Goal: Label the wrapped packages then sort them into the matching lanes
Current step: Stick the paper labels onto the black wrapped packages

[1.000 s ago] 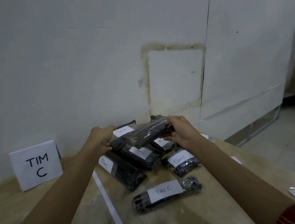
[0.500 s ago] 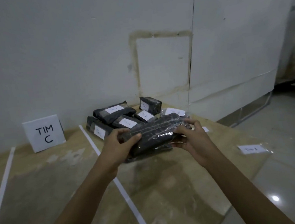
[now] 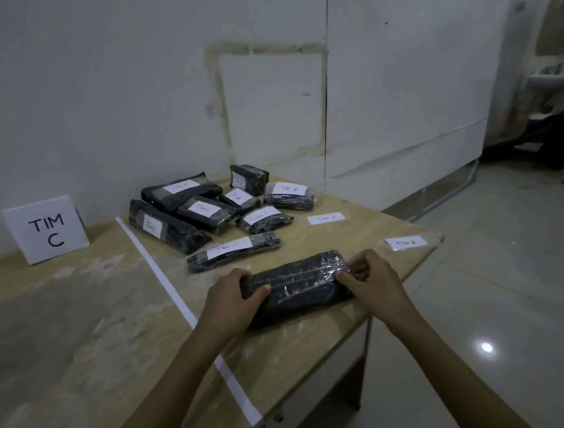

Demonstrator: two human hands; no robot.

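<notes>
The left hand (image 3: 228,295) and the right hand (image 3: 371,281) each grip one end of a dark wrapped package (image 3: 300,285), with the fingers (image 3: 258,292) curled around it. The package is low over the table (image 3: 79,334), near its front right edge and to the right of the white tape (image 3: 175,298). Behind it lies a group of labelled packages (image 3: 205,210), near the wall. Two loose labels (image 3: 406,243) lie to the right. A sign "TIM C" (image 3: 46,229) stands left of the tape.

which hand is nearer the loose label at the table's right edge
Right. The right hand is just short of the label; the left hand holds the other end of the package.
</notes>
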